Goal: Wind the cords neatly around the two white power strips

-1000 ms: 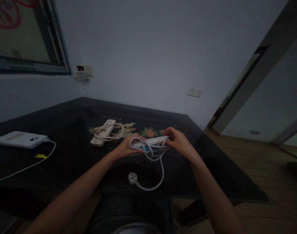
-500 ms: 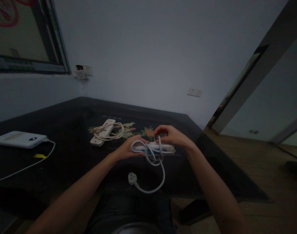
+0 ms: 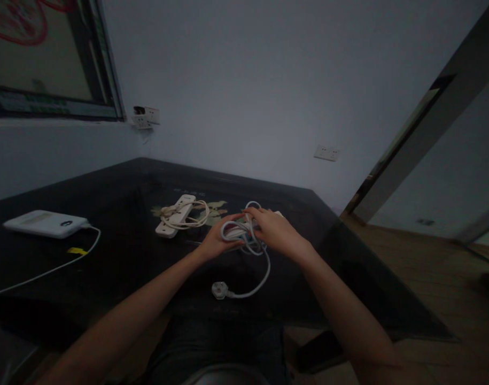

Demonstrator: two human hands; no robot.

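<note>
the left hand grips the cord-wrapped power strip above the dark bench; the right hand pinches its looped cord. the plug lies nearer the person.

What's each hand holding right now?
Left hand: closed on the near-side cord loops and power strip.
Right hand: over the strip, fingers at the cord; grip can't be told.

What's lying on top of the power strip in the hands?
Loops of pale cord cross the power strip, and the right hand covers much of it. Some blue shows between loops; its underside and whatever the fingers cover are hidden.
</note>
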